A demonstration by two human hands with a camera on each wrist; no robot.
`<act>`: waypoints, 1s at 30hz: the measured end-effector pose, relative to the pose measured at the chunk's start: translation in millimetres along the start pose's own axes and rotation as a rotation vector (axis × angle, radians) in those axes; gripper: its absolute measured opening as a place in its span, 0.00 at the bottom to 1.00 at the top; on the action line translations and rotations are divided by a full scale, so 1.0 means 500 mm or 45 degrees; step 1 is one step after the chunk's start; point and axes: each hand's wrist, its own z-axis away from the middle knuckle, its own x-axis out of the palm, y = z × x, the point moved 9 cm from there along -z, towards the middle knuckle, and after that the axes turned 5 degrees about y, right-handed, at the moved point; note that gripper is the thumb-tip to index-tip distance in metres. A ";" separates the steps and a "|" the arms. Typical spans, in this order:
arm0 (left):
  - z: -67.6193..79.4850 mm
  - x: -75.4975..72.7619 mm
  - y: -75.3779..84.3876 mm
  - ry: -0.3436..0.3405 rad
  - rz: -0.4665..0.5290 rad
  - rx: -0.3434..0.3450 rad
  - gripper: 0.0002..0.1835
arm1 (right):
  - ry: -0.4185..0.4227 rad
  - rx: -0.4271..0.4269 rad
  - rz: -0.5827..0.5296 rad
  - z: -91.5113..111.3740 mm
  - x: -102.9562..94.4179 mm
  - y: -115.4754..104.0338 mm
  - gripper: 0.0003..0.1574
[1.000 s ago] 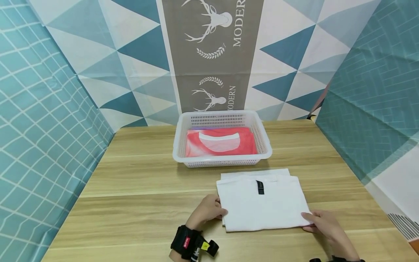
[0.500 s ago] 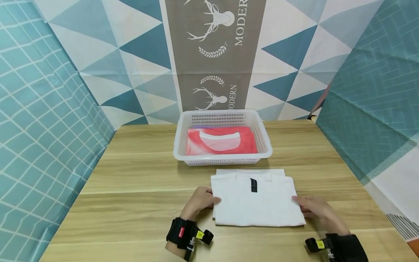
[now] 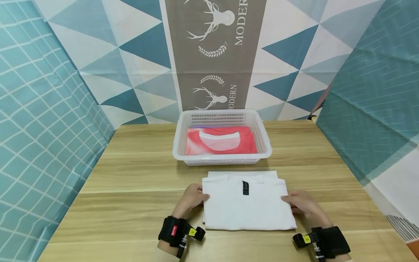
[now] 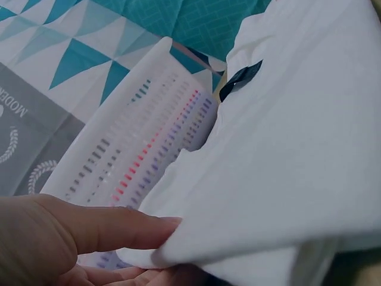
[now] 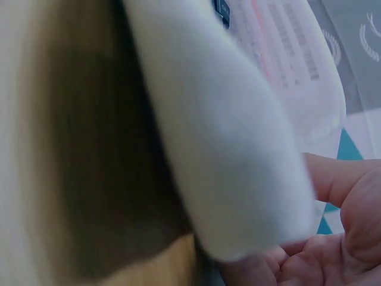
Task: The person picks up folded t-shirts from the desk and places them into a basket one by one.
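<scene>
White cloth, folded into a flat rectangular garment (image 3: pixel 248 211) with a small black neck label (image 3: pixel 246 188), is held at the pale wood-grain table (image 3: pixel 137 174), on the person's side of a white perforated plastic basket (image 3: pixel 222 157) and near it, but apart. Its left edge is pinched by the bare left hand (image 3: pixel 192 194), thumb on top and fingers beneath; its right edge is gripped likewise by the bare right hand (image 3: pixel 302 201). The near edge seems to be lifted, judging by the wrist views; whether the far part is in contact with the table cannot be told.

For this two-handed hold to be done well, both sides should be held level and the tension made light and even, so that the folds are neither slackened nor drawn apart. Care is owed to the white under-layer (image 3: pixel 242 173) jutting out beyond the collar: it could slip if only the top fold were pinched, so every layer should be supported by the fingers.

The collar and label are pointed away from the person, toward the basket; the straight folded edge is turned toward the person. The long axis is aligned left to right, roughly parallel to the basket's long side.
</scene>
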 end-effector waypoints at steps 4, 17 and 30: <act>0.017 -0.030 -0.021 0.022 -0.006 -0.026 0.04 | -0.003 -0.019 -0.020 0.008 0.032 -0.015 0.16; 0.058 -0.106 -0.060 0.059 -0.031 -0.135 0.08 | -0.145 -0.094 -0.007 0.023 0.112 -0.055 0.15; 0.014 -0.113 -0.069 0.116 0.035 -0.209 0.11 | -0.125 -0.061 -0.042 -0.019 0.096 -0.074 0.23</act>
